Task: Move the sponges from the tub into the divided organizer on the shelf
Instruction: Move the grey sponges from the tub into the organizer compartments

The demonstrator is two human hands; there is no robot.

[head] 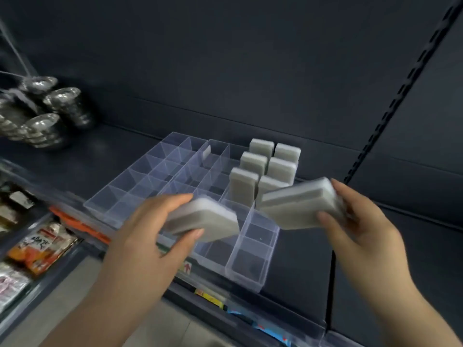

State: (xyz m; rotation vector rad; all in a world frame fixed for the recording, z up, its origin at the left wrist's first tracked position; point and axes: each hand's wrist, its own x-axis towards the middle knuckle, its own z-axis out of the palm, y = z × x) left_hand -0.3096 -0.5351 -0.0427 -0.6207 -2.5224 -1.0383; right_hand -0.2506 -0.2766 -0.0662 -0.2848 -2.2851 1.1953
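A clear divided organizer (253, 274) sits on the dark shelf (300, 259). Several grey sponges (244, 186) stand upright in its far right compartments. My left hand (150, 229) grips one grey sponge (213, 219) flat over the organizer's near middle cells. My right hand (360, 221) grips another grey sponge (298, 204), tilted, above the organizer's right side, just in front of the standing sponges. The tub is out of view.
Stacks of shiny foil cups (42, 113) stand at the shelf's back left. Packaged goods (40, 246) lie on a lower shelf at the left. A slotted upright rail (400, 96) runs up the back panel on the right.
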